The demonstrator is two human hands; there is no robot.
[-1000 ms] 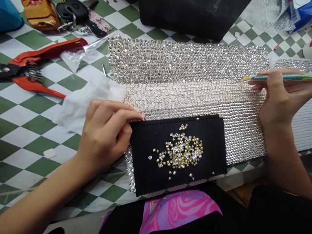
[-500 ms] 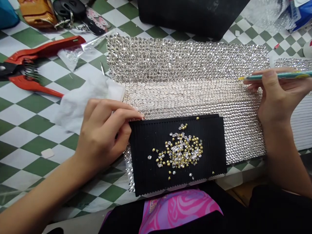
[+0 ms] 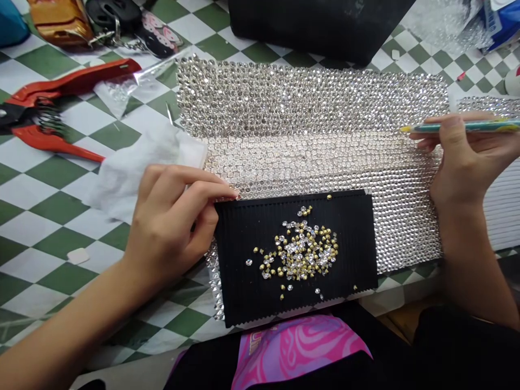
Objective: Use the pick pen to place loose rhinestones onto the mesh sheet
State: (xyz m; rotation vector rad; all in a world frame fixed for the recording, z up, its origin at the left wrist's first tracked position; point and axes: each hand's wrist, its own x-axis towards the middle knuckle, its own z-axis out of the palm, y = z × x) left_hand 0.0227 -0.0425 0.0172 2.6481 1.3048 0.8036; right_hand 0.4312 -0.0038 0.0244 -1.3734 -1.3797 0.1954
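Note:
A large sheet covered in rows of clear rhinestones (image 3: 309, 135) lies across the checkered table. On its near part sits a black ribbed tray (image 3: 244, 276) with a small heap of loose gold-backed rhinestones (image 3: 303, 252). My left hand (image 3: 173, 222) grips the tray's upper left corner, fingers curled over its edge. My right hand (image 3: 463, 157) rests at the sheet's right edge and holds a teal pen-like picker (image 3: 459, 128) level, its yellow tip pointing left over the stones.
Red-handled pliers (image 3: 60, 108) lie at the left, next to a clear plastic bag (image 3: 122, 92) and a white tissue (image 3: 134, 168). Keys and a keyring (image 3: 134, 24) sit at the top left. A black box (image 3: 317, 24) stands behind the sheet. A white ribbed board (image 3: 504, 206) is at the right.
Hardly anything: the view has shifted slightly, and the picker's tip wavered a little left and back. Both hands keep their places.

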